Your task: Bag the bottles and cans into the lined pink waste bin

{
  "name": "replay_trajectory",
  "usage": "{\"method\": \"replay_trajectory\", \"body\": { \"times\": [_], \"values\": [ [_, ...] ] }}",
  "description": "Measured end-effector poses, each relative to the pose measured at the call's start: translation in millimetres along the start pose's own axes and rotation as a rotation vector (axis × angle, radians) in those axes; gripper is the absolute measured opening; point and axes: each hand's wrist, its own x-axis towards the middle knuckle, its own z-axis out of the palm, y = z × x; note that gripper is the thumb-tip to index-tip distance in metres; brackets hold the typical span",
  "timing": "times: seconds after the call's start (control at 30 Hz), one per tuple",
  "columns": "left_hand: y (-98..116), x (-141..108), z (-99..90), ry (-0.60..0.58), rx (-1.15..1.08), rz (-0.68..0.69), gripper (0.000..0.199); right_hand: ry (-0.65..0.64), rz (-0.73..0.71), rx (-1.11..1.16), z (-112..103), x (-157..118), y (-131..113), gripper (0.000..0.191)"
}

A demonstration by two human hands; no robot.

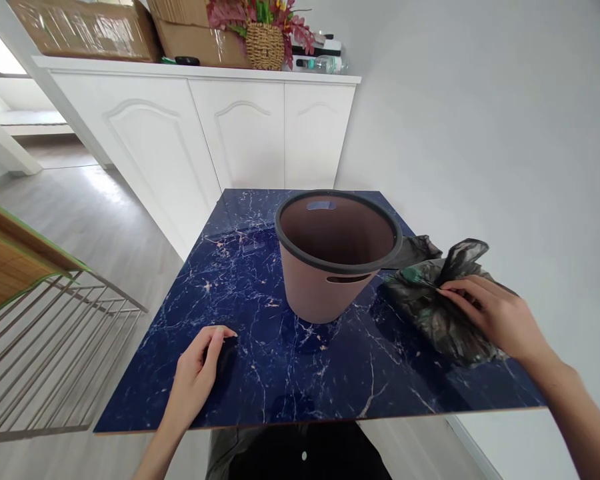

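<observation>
A pinkish-brown bin (315,287) with a dark rim and a slot-shaped handle hole stands upright on the blue marbled table (180,373). Right of it lies a crumpled black plastic bag (445,320), with something green showing through. My right hand (500,313) pinches the top of this bag. Behind the bin's right side, more black plastic reaches toward the bag. My left hand (200,373) rests near the table's front left, its fingers curled together with nothing seen in them, apart from the bin.
Beyond the table is a white cabinet (245,133) bearing cardboard boxes (90,30), a woven flower basket (265,47) and a plastic bottle (327,65). A metal rack (65,347) stands on the floor at left. A grey wall borders the right side.
</observation>
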Motion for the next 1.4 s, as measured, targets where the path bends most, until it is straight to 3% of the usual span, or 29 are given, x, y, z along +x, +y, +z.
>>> {"method": "replay_trajectory", "body": {
  "times": [0.2, 0.37, 0.47, 0.57, 0.73, 0.93, 1.2, 1.33, 1.4],
  "values": [
    [2, 1, 0.2, 0.0, 0.013, 0.004, 0.044, 0.008, -0.006, -0.107, 4, -5, -6, 0.023],
    [4, 1, 0.7, 0.019, 0.028, 0.017, 0.046, 0.134, 0.094, -0.13, -3, -7, -58, 0.031],
    [5, 2, 1.4, 0.033, 0.033, 0.023, 0.048, 0.211, 0.149, -0.018, -2, -7, -96, 0.031],
    [5, 3, 2.0, 0.034, 0.035, 0.028, 0.049, 0.139, 0.201, 0.187, 12, -2, -127, 0.035],
    [5, 1, 1.9, 0.034, 0.033, 0.024, 0.047, -0.142, 0.251, 0.505, 55, 13, -156, 0.074],
    [1, -2, 3.2, 0.033, 0.029, 0.033, 0.042, -0.228, 0.189, 0.472, 90, 19, -165, 0.088],
    [-1, -2, 4.9, 0.026, 0.024, 0.034, 0.04, -0.247, 0.029, 0.339, 130, 40, -160, 0.078],
    [1, -1, 4.4, 0.036, 0.035, 0.042, 0.04, -0.208, 0.176, 0.076, 162, 57, -145, 0.063],
    [1, -1, 4.1, 0.041, 0.041, 0.047, 0.04, -0.195, 0.272, 0.015, 176, 64, -134, 0.066]
  ]
}}
